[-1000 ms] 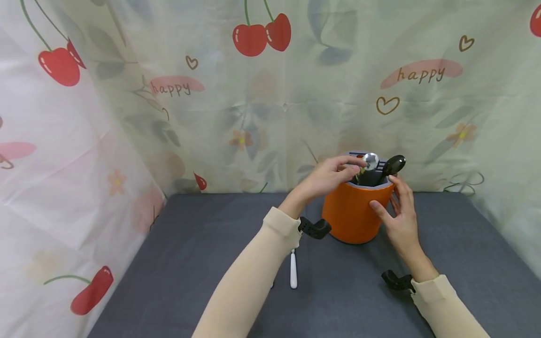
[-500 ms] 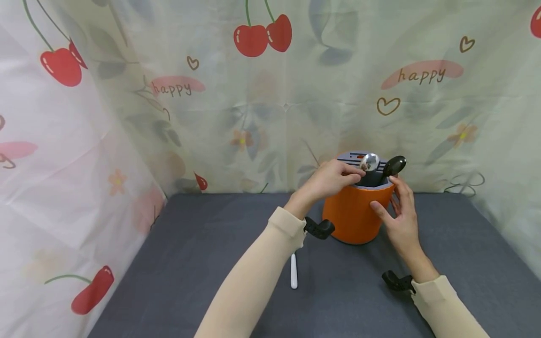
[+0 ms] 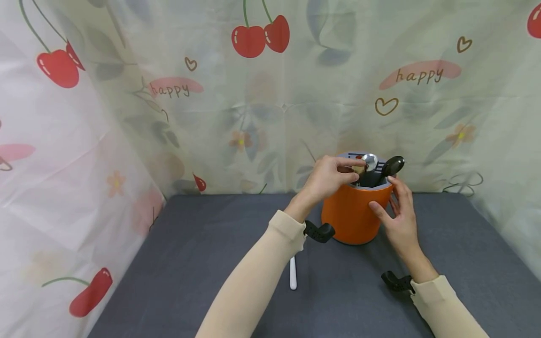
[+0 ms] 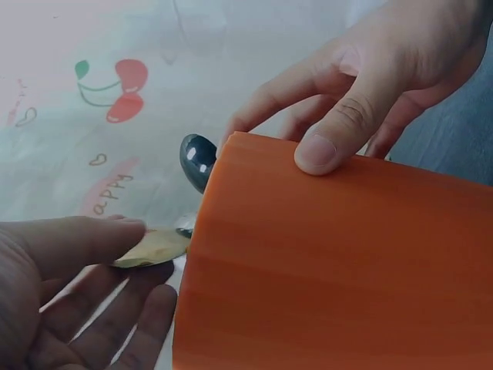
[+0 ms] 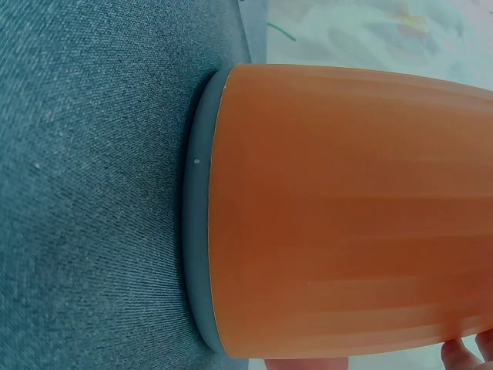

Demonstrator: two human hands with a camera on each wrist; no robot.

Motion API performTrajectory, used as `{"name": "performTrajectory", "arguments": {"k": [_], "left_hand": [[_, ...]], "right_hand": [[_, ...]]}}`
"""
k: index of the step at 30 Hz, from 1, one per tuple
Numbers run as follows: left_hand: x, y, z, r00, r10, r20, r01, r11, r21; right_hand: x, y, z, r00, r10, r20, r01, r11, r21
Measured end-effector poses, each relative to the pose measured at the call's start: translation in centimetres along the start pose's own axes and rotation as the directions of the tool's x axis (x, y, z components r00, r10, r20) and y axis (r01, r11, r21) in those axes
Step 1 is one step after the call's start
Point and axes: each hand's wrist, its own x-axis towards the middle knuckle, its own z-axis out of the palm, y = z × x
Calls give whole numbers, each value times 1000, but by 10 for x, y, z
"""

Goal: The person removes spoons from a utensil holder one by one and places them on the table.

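Observation:
An orange utensil holder (image 3: 355, 216) with a grey slotted top stands upright on the dark table. My left hand (image 3: 329, 176) is at the holder's opening and pinches a gold spoon (image 4: 154, 248) by its bowl, thumb on one face and fingers against the other. The spoon's lower part is hidden behind the holder's rim. Beside those fingertips, a silver spoon (image 3: 370, 162) pokes up from the opening, with a black spoon (image 3: 394, 165) to its right. My right hand (image 3: 401, 216) grips the holder's right side near the rim, thumb across the orange wall (image 4: 331, 231).
A white-handled utensil (image 3: 293, 274) lies on the dark tablecloth (image 3: 203, 234), partly covered by my left forearm. Cherry-printed curtains (image 3: 279, 94) close off the back and left side. A thin looped cord (image 3: 465, 183) sits at the table's back right edge.
The left hand dipped slightly with its fingers closing together, then rose a little, and the gold spoon shows again between thumb and fingers. The right hand and holder have stayed put.

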Motion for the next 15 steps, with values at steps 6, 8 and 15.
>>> {"name": "performTrajectory", "arguments": {"k": [6,8,15], "left_hand": [[-1,0,0,992,27,-126,-47,986,-157],[-1,1,-1,985,41,-166,-75,976,-203],[0,4,-3,956,69,-286,-154,945,-288]], "right_hand": [[0,1,0,1000,-6,0,6,1000,-4],[0,2,0,1000,-9,3,9,1000,-9],[0,1,0,1000,-15,8,15,1000,-13]]}}
